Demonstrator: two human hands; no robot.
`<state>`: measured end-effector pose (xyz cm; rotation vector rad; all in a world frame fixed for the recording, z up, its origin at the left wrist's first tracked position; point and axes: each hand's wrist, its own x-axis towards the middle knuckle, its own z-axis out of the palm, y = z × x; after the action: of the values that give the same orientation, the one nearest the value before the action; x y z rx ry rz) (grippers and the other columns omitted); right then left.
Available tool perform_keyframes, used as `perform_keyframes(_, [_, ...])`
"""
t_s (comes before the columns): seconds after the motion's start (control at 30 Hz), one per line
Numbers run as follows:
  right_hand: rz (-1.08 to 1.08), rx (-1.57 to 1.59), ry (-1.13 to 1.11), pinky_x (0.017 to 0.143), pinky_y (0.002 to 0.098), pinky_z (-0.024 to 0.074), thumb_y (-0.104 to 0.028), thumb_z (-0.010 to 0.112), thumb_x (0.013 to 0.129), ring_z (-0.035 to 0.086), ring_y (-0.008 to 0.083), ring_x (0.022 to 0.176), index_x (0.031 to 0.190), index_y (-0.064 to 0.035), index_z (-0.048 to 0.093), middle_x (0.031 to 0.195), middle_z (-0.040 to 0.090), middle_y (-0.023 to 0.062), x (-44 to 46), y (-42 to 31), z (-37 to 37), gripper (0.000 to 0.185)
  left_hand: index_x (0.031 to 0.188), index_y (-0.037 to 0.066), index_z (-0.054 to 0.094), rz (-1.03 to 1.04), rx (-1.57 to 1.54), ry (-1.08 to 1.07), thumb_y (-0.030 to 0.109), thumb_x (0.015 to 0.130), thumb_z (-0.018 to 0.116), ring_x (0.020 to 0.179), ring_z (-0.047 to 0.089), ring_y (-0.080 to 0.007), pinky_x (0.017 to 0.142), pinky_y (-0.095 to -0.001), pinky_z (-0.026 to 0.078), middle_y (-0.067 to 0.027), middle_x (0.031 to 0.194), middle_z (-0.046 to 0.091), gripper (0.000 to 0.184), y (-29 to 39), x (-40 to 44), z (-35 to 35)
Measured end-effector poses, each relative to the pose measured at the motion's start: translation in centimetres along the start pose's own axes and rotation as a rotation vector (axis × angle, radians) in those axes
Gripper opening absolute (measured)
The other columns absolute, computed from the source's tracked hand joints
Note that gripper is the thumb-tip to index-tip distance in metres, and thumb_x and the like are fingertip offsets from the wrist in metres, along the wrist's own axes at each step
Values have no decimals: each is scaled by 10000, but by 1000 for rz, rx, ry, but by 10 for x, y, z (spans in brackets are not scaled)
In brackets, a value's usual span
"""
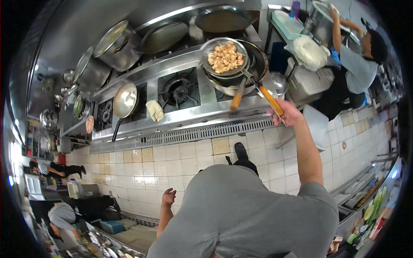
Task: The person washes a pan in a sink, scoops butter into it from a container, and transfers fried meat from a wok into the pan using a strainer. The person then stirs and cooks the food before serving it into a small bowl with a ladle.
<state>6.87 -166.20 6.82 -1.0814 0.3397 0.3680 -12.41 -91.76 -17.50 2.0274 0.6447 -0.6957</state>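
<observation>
My right hand [289, 113] is closed around the wooden handle of a round strainer [206, 62]. Browned, chopped pieces of food, perhaps chicken [225, 57], lie in its bowl. The strainer is over a large dark wok [258, 60] on the stove; whether it rests on the rim I cannot tell. A second wooden handle [237, 98] sticks out from the wok toward me, its far end hidden under the strainer. Low at my side, above the floor, my left hand [168, 197] hangs with loosely bent fingers and nothing in it.
A frying pan [125, 101] and a folded cloth [155, 110] sit left of a bare burner [179, 89]. Tall pots [120, 53] stand behind. At right, a co-worker [361, 64] is beside a plastic bin [310, 81]. Other people work at lower left.
</observation>
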Motion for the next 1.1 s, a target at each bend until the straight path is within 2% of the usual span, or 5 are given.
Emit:
perform_keyframes(0.2, [-103,-164,142,400,275,369,-279,614,1003,463,105,455,1139,-72,582,711,517,11,-12,13,98,250,1341,62,547,-138,-296,78,302,913,701,858,668,-271,594,-406,515,-113,1061,689,515,-88,-39,-11])
perform_keyframes(0.33, [-152,-149,186,410,281,347,-266,614,1002,415,91,452,1094,-81,590,704,520,0,-20,31,121,208,1061,75,669,819,692,64,220,879,638,916,670,-351,739,-511,531,-151,964,709,236,-264,-36,-4])
perform_keyframes(0.4, [-120,-121,198,410,275,338,-260,614,1002,409,88,451,1107,-86,584,700,517,-5,-15,35,120,205,1042,67,669,505,622,-16,218,872,636,913,667,-358,743,-511,530,-156,956,706,230,-301,-67,-10])
perform_keyframes(0.8, [-114,-87,229,410,254,325,-228,556,1027,394,81,441,1209,-51,558,672,494,3,-20,52,134,253,1022,-1,670,510,591,5,221,837,652,889,649,-419,757,-515,520,-204,966,702,289,-279,-87,-39])
perform_keyframes(1.1, [-217,-87,221,330,258,302,-207,551,1023,395,93,371,1070,-90,549,640,508,-3,-10,58,118,126,1288,91,625,839,837,-4,183,878,615,754,677,-186,856,-353,567,-22,935,743,420,-246,16,-109])
